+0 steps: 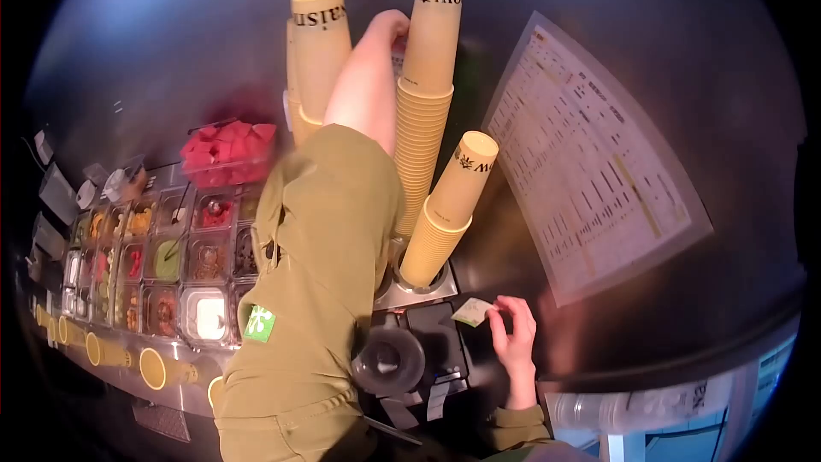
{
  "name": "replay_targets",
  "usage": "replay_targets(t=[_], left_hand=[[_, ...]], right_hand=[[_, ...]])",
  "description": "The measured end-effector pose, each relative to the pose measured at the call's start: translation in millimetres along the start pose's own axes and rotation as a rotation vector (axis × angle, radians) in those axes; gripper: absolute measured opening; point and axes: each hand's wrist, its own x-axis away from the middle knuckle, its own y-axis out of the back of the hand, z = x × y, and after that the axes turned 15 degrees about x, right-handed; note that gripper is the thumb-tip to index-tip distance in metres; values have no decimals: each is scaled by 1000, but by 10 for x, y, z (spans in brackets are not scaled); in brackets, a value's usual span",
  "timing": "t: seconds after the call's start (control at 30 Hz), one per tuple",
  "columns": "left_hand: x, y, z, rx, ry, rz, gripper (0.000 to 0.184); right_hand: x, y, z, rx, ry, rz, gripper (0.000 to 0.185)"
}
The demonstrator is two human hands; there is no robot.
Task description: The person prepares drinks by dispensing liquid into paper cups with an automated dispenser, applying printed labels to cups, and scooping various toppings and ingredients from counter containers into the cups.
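Note:
My left arm, in an olive sleeve with a green patch, stretches far forward between tall stacks of upside-down paper cups. My left hand (pixel 392 24) is beside the tall middle cup stack (pixel 425 103); its fingers are mostly hidden behind it. A left cup stack (pixel 321 51) stands on the arm's other side. A shorter cup stack (pixel 445 214) leans in a metal holder (pixel 415 293). At the lower right, my right hand (pixel 511 338) pinches a small white and green label (pixel 472 312) by its edge, above a black device (pixel 436 338).
Clear tubs of colourful toppings (pixel 167 257) fill the left, with a container of red pieces (pixel 227 154) behind. Yellow cups (pixel 154 368) lie along the front-left edge. A printed sheet (pixel 599 171) is on the dark surface at right. A round dark lid (pixel 387 361) sits near the middle.

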Motion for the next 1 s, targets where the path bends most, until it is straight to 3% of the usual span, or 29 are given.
replay_targets(t=[0.2,0.33,0.67,0.83,1.0], left_hand=[[-234,-489,412,-288,-209,117,33],[-273,-620,508,-382,-327,131,31],[-433,-449,223,-507,-577,82,25],[-529,-6,-442,-527,-792,-46,22],[-192,839,-1094,-477,-903,-432,19]], right_hand=[[-35,44,-82,120,71,118,33],[-11,59,-108,0,62,156,38],[-22,97,-97,-65,12,136,34],[-59,99,-59,-65,18,112,35],[-56,116,-9,-138,23,83,36]])
